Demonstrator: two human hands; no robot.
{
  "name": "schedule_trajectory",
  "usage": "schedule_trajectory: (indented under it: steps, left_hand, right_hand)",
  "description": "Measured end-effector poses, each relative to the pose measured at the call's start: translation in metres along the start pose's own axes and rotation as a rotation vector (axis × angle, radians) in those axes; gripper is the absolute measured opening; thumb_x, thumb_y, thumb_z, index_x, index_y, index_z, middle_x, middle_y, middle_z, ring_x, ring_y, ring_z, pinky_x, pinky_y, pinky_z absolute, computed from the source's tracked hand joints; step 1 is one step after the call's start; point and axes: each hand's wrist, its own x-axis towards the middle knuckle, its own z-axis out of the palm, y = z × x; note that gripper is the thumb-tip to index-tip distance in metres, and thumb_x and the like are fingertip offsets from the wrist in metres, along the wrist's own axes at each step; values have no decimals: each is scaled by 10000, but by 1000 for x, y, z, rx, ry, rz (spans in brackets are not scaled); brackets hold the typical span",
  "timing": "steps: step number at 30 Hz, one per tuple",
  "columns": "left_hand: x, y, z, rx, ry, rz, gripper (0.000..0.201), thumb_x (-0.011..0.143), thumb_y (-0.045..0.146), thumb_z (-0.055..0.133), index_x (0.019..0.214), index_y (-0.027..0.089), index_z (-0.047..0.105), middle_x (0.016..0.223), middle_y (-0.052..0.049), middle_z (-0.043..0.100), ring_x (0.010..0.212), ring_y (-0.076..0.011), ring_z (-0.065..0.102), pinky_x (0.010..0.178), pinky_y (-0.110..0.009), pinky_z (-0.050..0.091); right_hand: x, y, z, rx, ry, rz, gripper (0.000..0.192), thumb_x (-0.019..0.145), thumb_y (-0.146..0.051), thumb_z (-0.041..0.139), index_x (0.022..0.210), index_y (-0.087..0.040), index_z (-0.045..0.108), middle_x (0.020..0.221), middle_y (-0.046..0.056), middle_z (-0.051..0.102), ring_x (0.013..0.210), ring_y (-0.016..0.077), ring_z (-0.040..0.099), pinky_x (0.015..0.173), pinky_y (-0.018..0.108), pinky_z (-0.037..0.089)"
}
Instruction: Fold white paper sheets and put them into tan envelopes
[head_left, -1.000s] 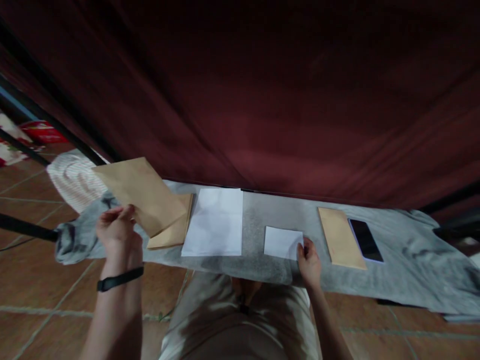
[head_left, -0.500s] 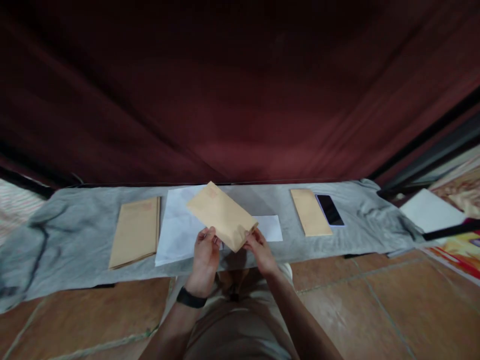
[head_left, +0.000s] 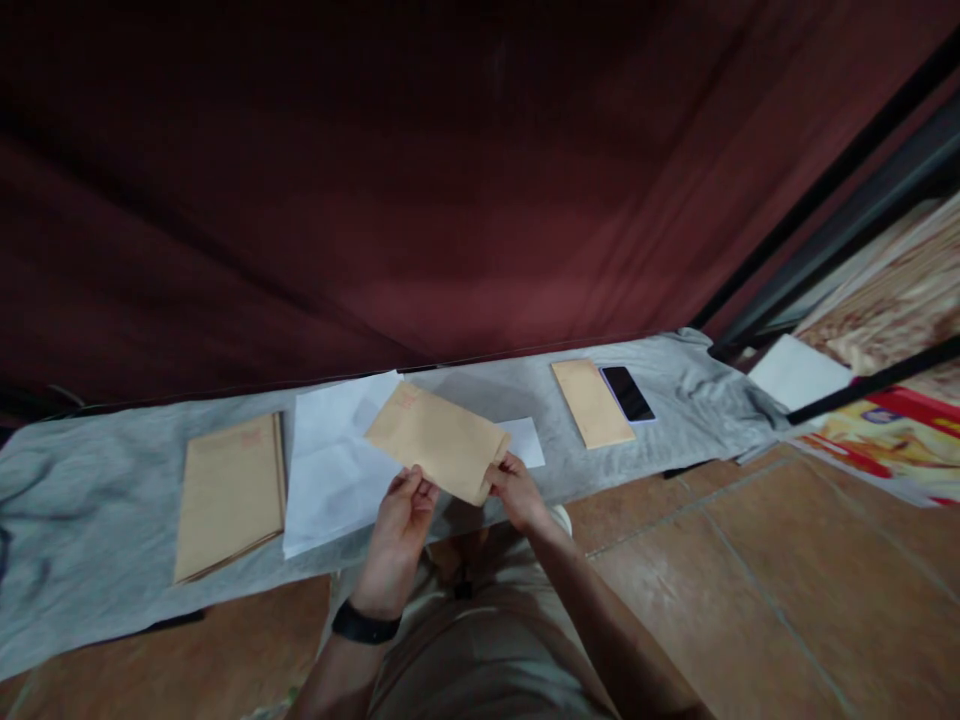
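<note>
Left hand: the left hand (head_left: 401, 520) was closed on the near edge of the brown envelope (head_left: 439, 455), thumb on top and the other digits beneath, a dark band on the wrist.
Right hand: the right hand (head_left: 517, 490) pinched the envelope's near right corner, fingertips together on the paper.
Envelope position: it was held tilted just above the desk (head_left: 90, 540), over the white sheets and clear of the cloth.
Handling: it looked light, thin and bendable, likely to sag or crease under a hard squeeze; a hold at two edges, as here, seemed best to keep it flat. Whether it was slippery could not be told.
Beneath it: a large white sheet (head_left: 330, 470) lay on the left and a smaller white paper (head_left: 526, 440) on the right, partly hidden by the envelope.
Further left: a stack of brown envelopes (head_left: 229, 495) lay flat on the grey cloth.
Further right: a single brown envelope (head_left: 592, 402) lay with a dark phone (head_left: 628, 393) touching its far side.
Behind: a dark red curtain (head_left: 450, 200) hung along the desk's back edge.
</note>
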Motion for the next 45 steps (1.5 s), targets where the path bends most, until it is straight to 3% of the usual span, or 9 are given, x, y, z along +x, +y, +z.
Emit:
schedule_trajectory:
  steps: [4, 6, 8, 11, 14, 21, 26, 36, 45]
  left_hand:
    - [-20, -1, -2, 266, -37, -120, 245, 712, 278, 861, 782, 191, 643, 805, -50, 731, 793, -212, 728, 796, -376, 614]
    - [-28, 2, -6, 585, -80, 131, 315, 701, 404, 875, 833, 193, 682, 862, -79, 734, 881, -264, 727, 851, -418, 603]
    - [-33, 10, -11, 910, -120, 540, 464, 686, 468, 879, 1032, 213, 703, 1168, -122, 715, 1179, -333, 653, 1045, -496, 520]
    - [-33, 22, -12, 1367, -342, 1013, 872, 697, 529, 861, 1432, 218, 509, 1644, -188, 329, 1524, -416, 283, 1231, -634, 247]
    - [-30, 30, -9, 1659, -563, 1222, 1095, 698, 539, 854, 1575, 194, 297, 1706, -233, 70, 1556, -466, 119, 1230, -703, 130]
    - [-33, 31, -6, 1793, -728, 1160, 1354, 617, 602, 848, 1630, 149, 72, 1677, -285, 150, 1520, -473, 251, 1204, -685, 220]
    - [-38, 28, -6, 1827, -733, 1159, 1208, 652, 525, 843, 1611, 191, 189, 1685, -272, 134, 1462, -448, 376, 1160, -624, 315]
    - [-30, 23, -11, 1864, -677, 1240, 1036, 764, 501, 757, 1591, 132, 255, 1566, -260, 386, 1460, -421, 382, 1237, -647, 194]
    - [-28, 21, -9, 1856, -619, 1267, 906, 827, 367, 675, 1588, 122, 249, 1455, -225, 521, 1377, -371, 493, 1243, -620, 243]
  right_hand:
    - [2, -16, -14, -166, 58, -194, 325, 709, -528, 770, 831, -233, 707, 832, 10, 748, 847, 222, 680, 820, 345, 541]
    - [-2, -29, -22, -192, 35, -229, 308, 760, -517, 735, 892, -239, 715, 849, 2, 743, 813, 206, 676, 803, 333, 537]
    - [-10, -43, -29, -212, -41, -206, 317, 792, -517, 716, 954, -244, 719, 837, -9, 735, 776, 196, 671, 745, 313, 537]
    - [-23, -58, -34, -249, -205, -144, 331, 803, -514, 732, 980, -234, 730, 798, -21, 720, 757, 187, 663, 711, 291, 529]
    - [-32, -64, -35, -250, -339, -120, 358, 814, -531, 742, 990, -219, 741, 820, -23, 721, 762, 169, 655, 745, 278, 521]
    - [-41, -63, -46, -217, -462, -72, 412, 838, -540, 744, 1076, -204, 739, 898, -9, 725, 795, 147, 647, 764, 251, 515]
    - [-43, -63, -51, -270, -493, 44, 410, 845, -544, 714, 1073, -204, 735, 868, -15, 714, 723, 130, 623, 677, 224, 495]
    - [-42, -64, -48, -479, -354, -120, 273, 889, -432, 655, 1032, -209, 722, 865, 2, 727, 876, 201, 675, 776, 298, 553]
    - [-30, -51, -59, -770, -88, -122, 117, 888, -261, 592, 952, -208, 675, 741, -21, 661, 662, 131, 587, 621, 215, 462]
